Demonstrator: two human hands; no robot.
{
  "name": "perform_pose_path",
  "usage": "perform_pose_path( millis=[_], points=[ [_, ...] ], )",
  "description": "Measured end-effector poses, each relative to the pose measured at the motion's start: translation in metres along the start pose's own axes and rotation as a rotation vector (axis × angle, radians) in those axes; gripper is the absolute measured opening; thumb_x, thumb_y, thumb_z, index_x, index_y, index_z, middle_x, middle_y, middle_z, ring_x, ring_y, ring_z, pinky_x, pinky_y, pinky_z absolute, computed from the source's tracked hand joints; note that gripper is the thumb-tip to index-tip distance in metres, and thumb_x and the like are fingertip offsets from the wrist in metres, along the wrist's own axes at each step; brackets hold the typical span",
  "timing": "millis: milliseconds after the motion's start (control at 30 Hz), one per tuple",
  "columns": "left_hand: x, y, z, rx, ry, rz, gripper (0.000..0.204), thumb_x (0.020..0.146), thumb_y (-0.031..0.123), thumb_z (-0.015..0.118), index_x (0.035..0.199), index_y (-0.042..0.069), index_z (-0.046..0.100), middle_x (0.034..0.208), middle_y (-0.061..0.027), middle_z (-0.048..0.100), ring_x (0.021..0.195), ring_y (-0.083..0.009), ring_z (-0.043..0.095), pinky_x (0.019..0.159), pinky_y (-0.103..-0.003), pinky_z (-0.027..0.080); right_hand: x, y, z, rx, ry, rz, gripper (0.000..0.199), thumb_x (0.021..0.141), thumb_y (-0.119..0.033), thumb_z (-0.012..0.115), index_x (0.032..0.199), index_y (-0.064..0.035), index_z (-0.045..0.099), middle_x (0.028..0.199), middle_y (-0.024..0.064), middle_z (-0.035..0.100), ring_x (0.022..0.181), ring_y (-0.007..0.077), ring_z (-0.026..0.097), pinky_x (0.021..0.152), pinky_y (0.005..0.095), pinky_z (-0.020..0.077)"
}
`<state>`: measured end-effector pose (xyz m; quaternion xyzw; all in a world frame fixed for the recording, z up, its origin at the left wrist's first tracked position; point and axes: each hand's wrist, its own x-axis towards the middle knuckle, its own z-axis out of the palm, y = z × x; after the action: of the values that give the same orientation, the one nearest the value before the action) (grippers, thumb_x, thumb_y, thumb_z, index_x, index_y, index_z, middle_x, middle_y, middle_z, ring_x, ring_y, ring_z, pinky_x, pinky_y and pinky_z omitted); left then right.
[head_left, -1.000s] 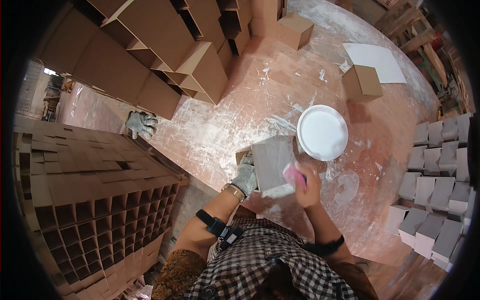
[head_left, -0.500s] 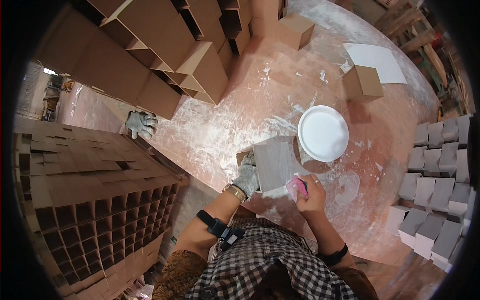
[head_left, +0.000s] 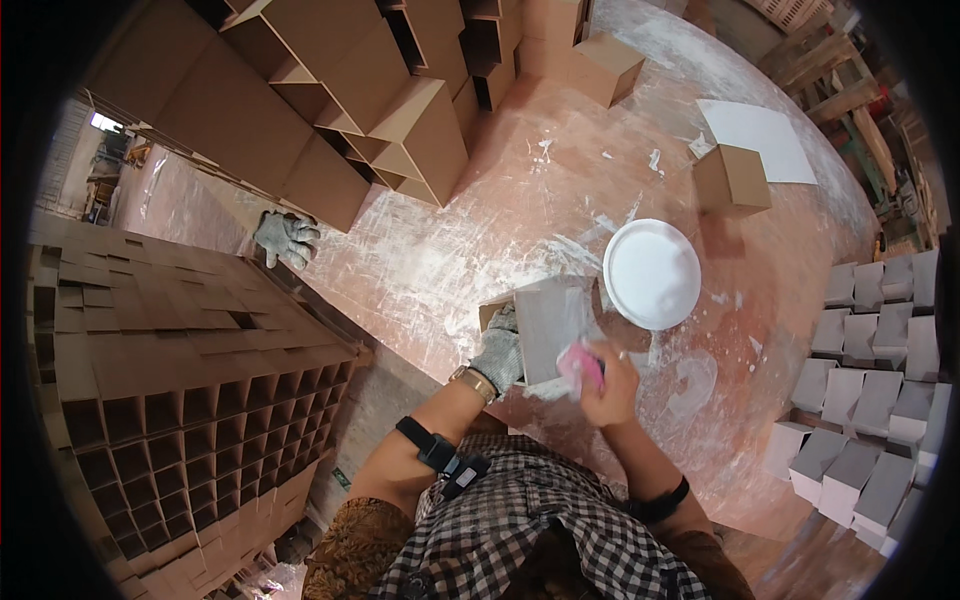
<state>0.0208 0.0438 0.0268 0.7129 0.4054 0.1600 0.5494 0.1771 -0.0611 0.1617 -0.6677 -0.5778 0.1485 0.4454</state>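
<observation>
In front of me on the table lies a cardboard box (head_left: 556,330) with a grey, wet-looking top face. My left hand (head_left: 497,350), in a grey knit glove, grips the box at its open left end, its fingertips partly hidden inside. Bare and blurred by motion, my right hand (head_left: 612,388) holds a pink sponge-like pad (head_left: 580,367) with a dark part at the box's lower right corner. Just beyond the box to the right sits a round white lid or shallow dish (head_left: 652,274).
Cardboard boxes (head_left: 330,60) are stacked at the far left, above an empty grey glove (head_left: 286,238). A cardboard grid stack (head_left: 200,420) stands left. Two loose boxes, one brown (head_left: 732,180), and a white sheet (head_left: 765,140) lie far right. Grey-topped blocks (head_left: 850,400) line the right.
My right hand has moved slightly left with the pink pad, over the box's lower right edge. My left hand keeps its hold on the box. The whole view has shifted slightly.
</observation>
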Motion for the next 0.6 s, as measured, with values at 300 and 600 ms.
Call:
perform_pose_path(
  millis=[300,600],
  points=[
    [-0.001,0.024,-0.006,-0.961,-0.056,-0.296,0.040,0.089,0.026,0.047,0.124,0.005,0.046,0.123,-0.0140,0.050,0.116,-0.0238,0.046,0.099,-0.033,0.034,0.025,-0.014,0.016,0.005,-0.049,-0.174,0.027,0.074,-0.004,0.057,0.100,-0.0031,0.053,0.095,0.0184,0.057,0.085,0.0386,0.055,0.071,0.0439,0.0444],
    [0.005,-0.006,0.012,-0.265,0.124,-0.009,0.039,0.084,0.024,0.054,0.118,0.003,0.052,0.118,-0.0185,0.051,0.110,-0.0307,0.047,0.095,-0.036,0.036,0.091,0.016,0.036,-0.130,0.054,0.293,0.024,0.081,-0.007,0.051,0.104,-0.0030,0.054,0.095,0.0212,0.059,0.088,0.0372,0.058,0.074,0.0403,0.0468]
  ],
)
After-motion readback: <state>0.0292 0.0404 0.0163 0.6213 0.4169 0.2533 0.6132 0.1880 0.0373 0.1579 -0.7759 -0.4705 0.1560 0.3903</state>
